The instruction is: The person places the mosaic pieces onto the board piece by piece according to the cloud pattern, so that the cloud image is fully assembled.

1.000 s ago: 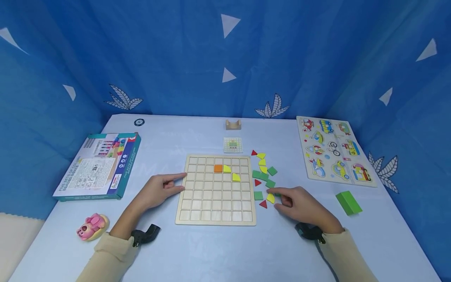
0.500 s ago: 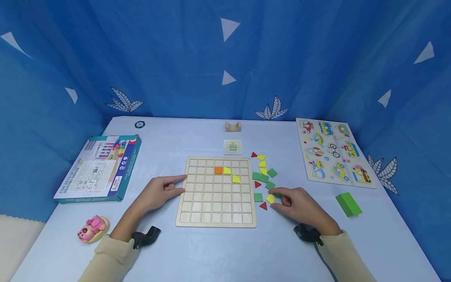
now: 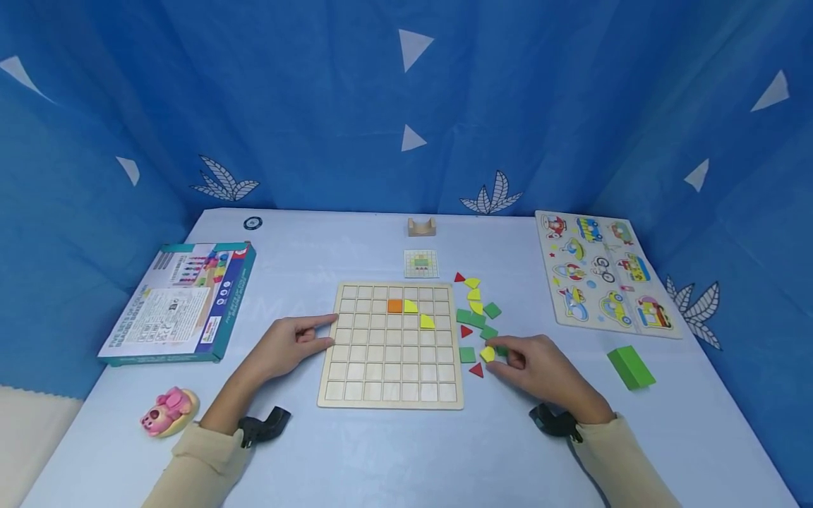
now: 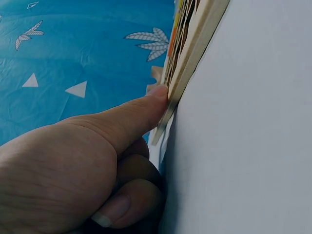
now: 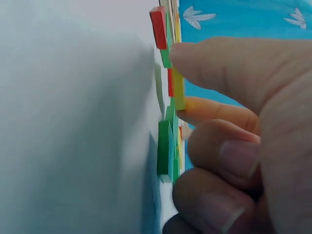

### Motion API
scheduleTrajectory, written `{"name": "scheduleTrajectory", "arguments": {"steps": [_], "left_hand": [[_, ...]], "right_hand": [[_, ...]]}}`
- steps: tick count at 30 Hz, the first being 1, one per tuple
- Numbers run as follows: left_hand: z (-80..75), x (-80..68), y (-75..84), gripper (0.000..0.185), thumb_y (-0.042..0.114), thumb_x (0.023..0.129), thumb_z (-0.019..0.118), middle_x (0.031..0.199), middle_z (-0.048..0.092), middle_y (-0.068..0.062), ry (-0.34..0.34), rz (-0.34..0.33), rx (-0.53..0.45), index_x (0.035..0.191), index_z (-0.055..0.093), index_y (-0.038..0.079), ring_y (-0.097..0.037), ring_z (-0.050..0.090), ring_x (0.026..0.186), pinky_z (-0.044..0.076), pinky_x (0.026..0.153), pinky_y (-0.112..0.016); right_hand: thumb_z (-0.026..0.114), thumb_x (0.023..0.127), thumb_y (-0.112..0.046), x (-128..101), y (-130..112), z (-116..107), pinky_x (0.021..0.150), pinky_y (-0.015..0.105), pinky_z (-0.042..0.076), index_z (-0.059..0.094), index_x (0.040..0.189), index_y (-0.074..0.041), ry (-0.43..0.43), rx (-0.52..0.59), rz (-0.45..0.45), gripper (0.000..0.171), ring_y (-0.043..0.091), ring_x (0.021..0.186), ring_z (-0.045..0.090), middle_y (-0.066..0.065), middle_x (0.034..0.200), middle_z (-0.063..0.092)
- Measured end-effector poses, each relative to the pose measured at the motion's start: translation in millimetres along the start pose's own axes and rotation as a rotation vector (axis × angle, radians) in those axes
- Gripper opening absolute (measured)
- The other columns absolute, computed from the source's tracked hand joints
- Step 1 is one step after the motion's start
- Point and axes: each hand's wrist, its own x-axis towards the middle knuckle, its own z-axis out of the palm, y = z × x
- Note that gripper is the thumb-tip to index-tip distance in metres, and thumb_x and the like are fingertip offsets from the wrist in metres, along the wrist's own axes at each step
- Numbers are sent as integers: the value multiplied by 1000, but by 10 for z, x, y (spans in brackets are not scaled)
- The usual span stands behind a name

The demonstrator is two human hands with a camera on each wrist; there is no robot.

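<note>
My left hand (image 3: 286, 346) is at the left edge of a wooden grid board (image 3: 382, 353), its thumb and index finger straight against the rim. In the left wrist view the thumb (image 4: 134, 114) touches the side of the board, the lower fingers bent. On the board lie an orange square tile (image 3: 395, 306) and two yellow quarter-circle tiles (image 3: 427, 322). To the right of the board, my right hand (image 3: 540, 365) pinches another yellow quarter-circle tile (image 5: 179, 90) between thumb and index finger, above the tabletop. Green square tiles (image 3: 466, 355) and red triangle tiles (image 3: 476, 370) lie close by.
A pattern card (image 3: 421, 263) and a wooden holder (image 3: 422, 227) stand behind the board. At left are a flat box (image 3: 178, 303) and a pink bear figure (image 3: 169, 411). A picture puzzle (image 3: 606, 275) and a green block (image 3: 631, 367) lie at right.
My right thumb and index finger have closed on the yellow quarter-circle tile, which has turned and come up slightly. My left hand stays at the board's edge.
</note>
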Motion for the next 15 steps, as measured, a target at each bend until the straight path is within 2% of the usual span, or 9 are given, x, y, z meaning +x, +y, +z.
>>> {"name": "scheduleTrajectory", "arguments": {"steps": [8,15], "left_hand": [[7,3,-2,45,30,94,77,62,44,4,7,9,1,137,68,20,-14,42,56,34,53,-29],[8,2,4,45,28,94,77,63,44,4,4,4,4,137,68,19,-15,43,57,36,55,-28]], "right_hand": [[85,85,-32,81,-119,45,51,23,30,77,114,-16,-4,16,5,34,3,50,38,-16,55,37],[85,84,-38,220,-304,136,50,24,28,77,111,-20,-5,-56,-6,33,4,48,37,-15,53,37]]}}
